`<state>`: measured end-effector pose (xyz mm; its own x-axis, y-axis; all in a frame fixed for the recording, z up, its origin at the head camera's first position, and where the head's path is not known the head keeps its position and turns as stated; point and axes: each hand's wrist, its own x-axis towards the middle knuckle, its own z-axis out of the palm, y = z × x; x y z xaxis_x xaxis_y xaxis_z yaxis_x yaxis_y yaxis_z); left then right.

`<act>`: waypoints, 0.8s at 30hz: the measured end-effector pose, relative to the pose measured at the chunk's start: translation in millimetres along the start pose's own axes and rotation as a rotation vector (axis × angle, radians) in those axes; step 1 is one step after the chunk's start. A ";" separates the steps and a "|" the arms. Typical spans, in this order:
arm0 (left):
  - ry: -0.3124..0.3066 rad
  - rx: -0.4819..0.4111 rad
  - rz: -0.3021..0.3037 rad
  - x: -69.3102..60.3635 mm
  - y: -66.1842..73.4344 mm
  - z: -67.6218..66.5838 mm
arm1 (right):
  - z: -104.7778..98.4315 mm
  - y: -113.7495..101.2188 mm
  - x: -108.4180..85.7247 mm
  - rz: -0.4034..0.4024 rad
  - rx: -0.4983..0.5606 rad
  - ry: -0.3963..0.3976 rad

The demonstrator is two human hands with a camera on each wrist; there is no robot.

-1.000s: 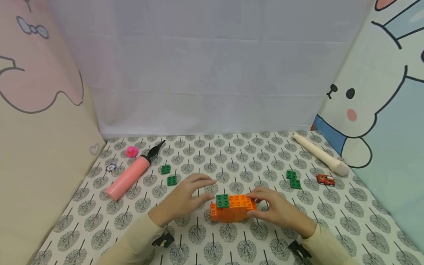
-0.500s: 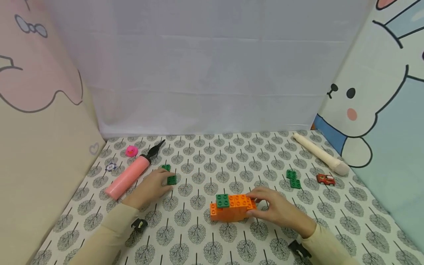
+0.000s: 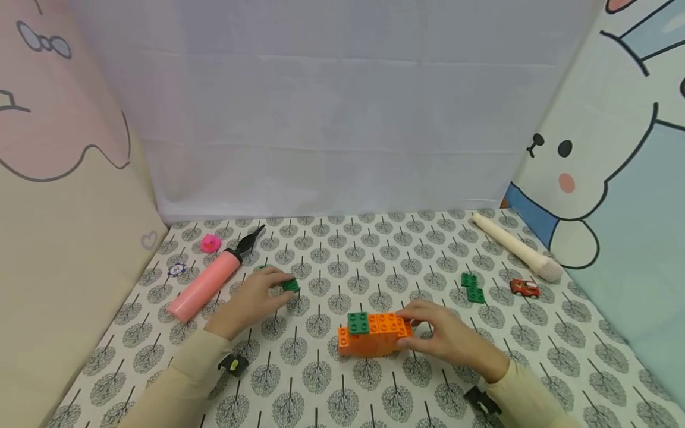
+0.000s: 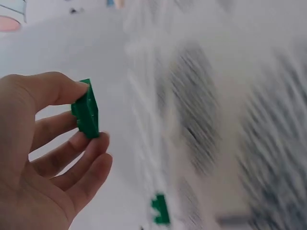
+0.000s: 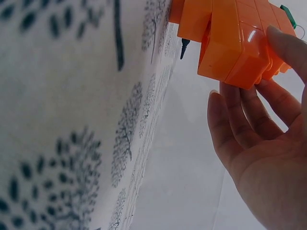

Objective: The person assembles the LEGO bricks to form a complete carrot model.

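Observation:
My left hand [image 3: 259, 298] pinches a small green toy brick [image 4: 87, 109] between thumb and fingertips, lifted off the cloth in the left wrist view. A second green brick [image 4: 160, 209] lies beyond it; in the head view the hand mostly hides that one. At the right end of an orange block assembly [image 3: 374, 343], my right hand [image 3: 443, 334] grips the orange blocks between thumb and fingers. A green brick [image 3: 358, 323] sits on top of the assembly's left part. The right wrist view shows the orange blocks [image 5: 225, 43] close up, with the thumb on one side.
On the left lie a pink hand pump [image 3: 206, 285], a pink rubber duck [image 3: 210, 243] and a poker chip [image 3: 176, 270]. To the right are two green bricks [image 3: 473, 288], a red toy car [image 3: 524, 288] and a long cream-coloured stick-like thing [image 3: 516, 246].
My left hand went from beside the orange assembly to the loose green bricks at the left, took one, and now moves slightly right with it. My right hand stays at the assembly.

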<state>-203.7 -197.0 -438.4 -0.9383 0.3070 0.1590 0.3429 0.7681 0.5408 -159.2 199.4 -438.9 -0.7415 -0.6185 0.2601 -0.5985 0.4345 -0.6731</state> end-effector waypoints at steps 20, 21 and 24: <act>0.054 -0.215 0.564 -9.8 143.5 40.4 | 0.9 0.3 0.7 -0.022 0.005 -0.005; 0.048 -0.209 0.565 -9.5 143.8 41.8 | 0.9 0.1 0.8 -0.023 0.003 -0.005; 0.044 -0.197 0.574 -8.6 143.2 44.9 | 0.7 -0.6 0.9 -0.026 0.002 -0.005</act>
<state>-144.6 -64.4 -399.4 -0.6079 0.6150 0.5022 0.7843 0.3666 0.5005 -159.2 198.1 -438.7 -0.7245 -0.6326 0.2737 -0.6165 0.4170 -0.6679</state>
